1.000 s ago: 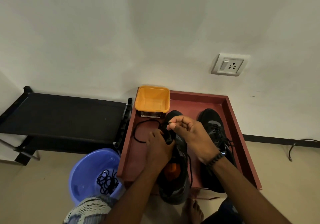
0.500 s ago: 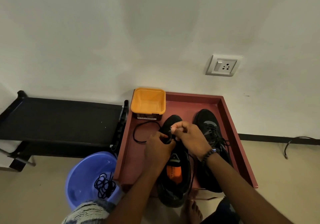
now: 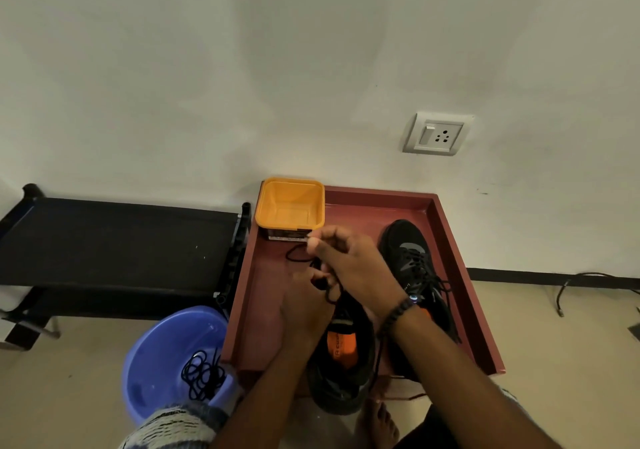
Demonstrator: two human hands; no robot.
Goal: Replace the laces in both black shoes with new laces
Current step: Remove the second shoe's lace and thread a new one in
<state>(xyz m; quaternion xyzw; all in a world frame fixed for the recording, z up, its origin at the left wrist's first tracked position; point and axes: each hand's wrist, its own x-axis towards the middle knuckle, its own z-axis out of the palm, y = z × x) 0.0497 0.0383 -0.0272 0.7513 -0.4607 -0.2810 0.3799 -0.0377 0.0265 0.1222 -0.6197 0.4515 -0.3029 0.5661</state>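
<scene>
A red tray (image 3: pixel 450 237) lies on the floor against a white wall. In it, toward 5 o'clock, stands a laced black shoe (image 3: pixel 410 265); beside it at 6 o'clock a second shoe (image 3: pixel 341 376) with an orange insole overhangs the near rim. The left hand (image 3: pixel 304 304) rests on this shoe's front. The right hand (image 3: pixel 353 265) pinches a black lace (image 3: pixel 298 256) near an orange tub (image 3: pixel 290 202) at 12 o'clock. A blue basin (image 3: pixel 162 355) at 8 o'clock holds coiled laces (image 3: pixel 202 374).

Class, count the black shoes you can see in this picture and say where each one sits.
2. One black shoe lies under the hands in the red tray; the laced black shoe lies to its right, in the same tray.
</scene>
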